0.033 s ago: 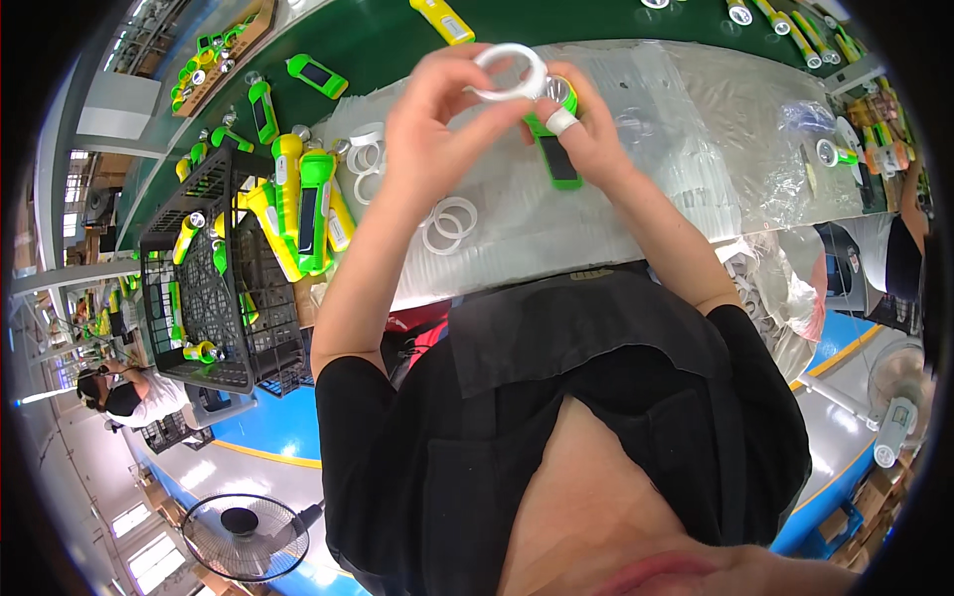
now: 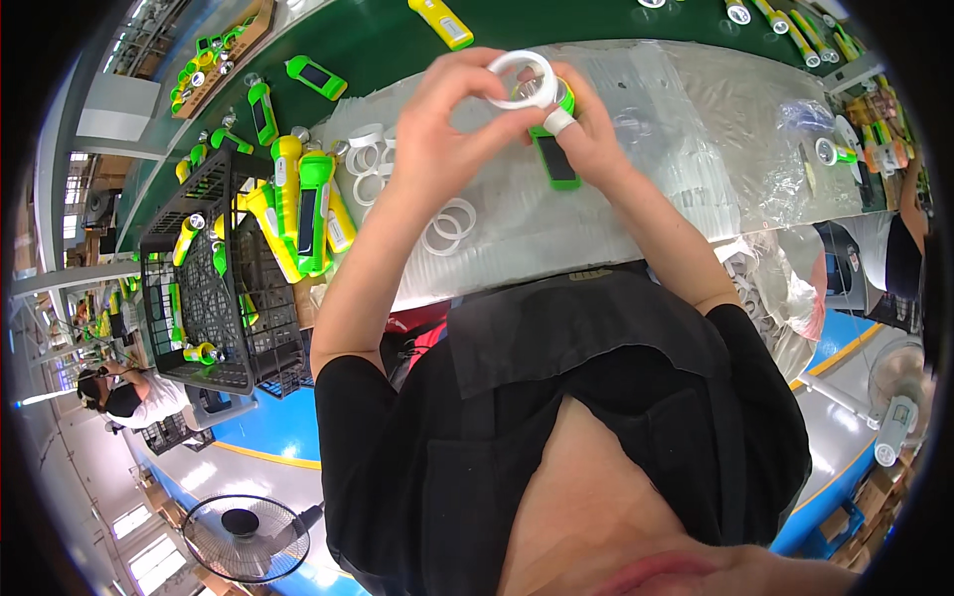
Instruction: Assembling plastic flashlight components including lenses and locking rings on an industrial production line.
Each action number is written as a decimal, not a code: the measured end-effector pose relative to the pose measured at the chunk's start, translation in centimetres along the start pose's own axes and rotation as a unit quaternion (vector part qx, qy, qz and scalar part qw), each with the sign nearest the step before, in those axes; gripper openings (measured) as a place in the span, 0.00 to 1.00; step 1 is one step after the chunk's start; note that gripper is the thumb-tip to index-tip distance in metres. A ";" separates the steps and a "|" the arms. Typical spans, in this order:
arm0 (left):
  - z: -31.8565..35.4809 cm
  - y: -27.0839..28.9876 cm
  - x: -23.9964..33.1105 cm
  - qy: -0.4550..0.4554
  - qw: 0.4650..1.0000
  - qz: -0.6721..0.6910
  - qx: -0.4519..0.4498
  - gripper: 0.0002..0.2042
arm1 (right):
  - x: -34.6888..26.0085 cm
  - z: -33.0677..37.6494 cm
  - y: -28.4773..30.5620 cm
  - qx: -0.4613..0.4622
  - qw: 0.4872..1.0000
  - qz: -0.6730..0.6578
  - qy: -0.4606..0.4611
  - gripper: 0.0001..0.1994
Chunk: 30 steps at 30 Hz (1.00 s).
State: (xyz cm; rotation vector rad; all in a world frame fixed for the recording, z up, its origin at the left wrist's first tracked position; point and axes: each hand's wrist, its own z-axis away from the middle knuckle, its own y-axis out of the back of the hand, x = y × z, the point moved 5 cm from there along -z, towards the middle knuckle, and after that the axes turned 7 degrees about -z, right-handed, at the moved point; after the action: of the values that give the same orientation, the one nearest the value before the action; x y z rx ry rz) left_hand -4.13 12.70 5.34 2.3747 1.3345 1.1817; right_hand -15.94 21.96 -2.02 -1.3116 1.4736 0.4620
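Both my hands are raised over the bench, close together. My left hand point(image 2: 452, 124) pinches a white plastic ring point(image 2: 522, 79) at its rim. My right hand point(image 2: 588, 134) grips a green torch point(image 2: 553, 154) with a dark panel on its side, and a white cot covers one of its fingertips. The ring sits against the torch's head end. Several loose white rings point(image 2: 447, 223) lie on the clear plastic sheet point(image 2: 686, 129) below my left wrist.
A black wire basket point(image 2: 214, 288) at the left holds yellow and green torches point(image 2: 303, 204). More torches lie along the green belt point(image 2: 378, 45) behind. Another person point(image 2: 129, 397) sits at the far left, a sleeve shows at the right edge, and a floor fan point(image 2: 243, 536) stands below.
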 end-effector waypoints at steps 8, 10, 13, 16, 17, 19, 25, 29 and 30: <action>-0.7 -0.8 0.5 -0.064 0.987 -0.148 -0.025 0.13 | -0.4 0.3 0.6 -0.042 0.999 -0.020 0.002 0.20; -0.8 -0.9 0.9 -0.066 0.987 -0.145 -0.029 0.13 | -0.8 0.3 0.9 -0.041 0.998 -0.037 -0.012 0.21; -1.1 -1.5 1.1 -0.040 0.991 -0.122 -0.041 0.14 | -3.6 -0.1 1.3 -0.056 0.988 0.063 0.131 0.26; -1.2 -2.5 1.5 -0.047 0.990 -0.112 -0.068 0.16 | -6.7 -0.8 3.8 -0.143 0.911 0.338 0.188 0.21; -1.2 -3.1 1.6 -0.024 0.992 -0.091 -0.088 0.18 | -7.6 -0.8 4.4 -0.174 0.902 0.355 0.174 0.21; -1.2 -4.3 1.6 -0.001 0.989 -0.085 -0.125 0.21 | -10.1 -1.6 3.8 -0.238 0.871 0.403 0.151 0.18; -1.4 -5.8 1.2 0.054 0.994 -0.012 -0.099 0.17 | -12.7 -4.8 -0.1 -0.412 0.754 0.511 -0.003 0.17; -1.5 -6.1 1.2 0.030 0.995 -0.015 -0.097 0.18 | -12.9 -4.1 0.2 -0.440 0.711 0.536 0.116 0.18; -1.5 -6.2 1.2 0.021 0.995 -0.029 -0.092 0.18 | -13.9 -3.2 -0.7 -0.431 0.672 0.547 0.251 0.18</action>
State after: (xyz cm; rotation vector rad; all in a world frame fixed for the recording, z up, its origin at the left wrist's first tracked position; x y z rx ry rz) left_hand -8.77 16.94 3.97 2.1820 1.2389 1.2840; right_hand -19.05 25.68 11.40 -1.0660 2.6476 1.8943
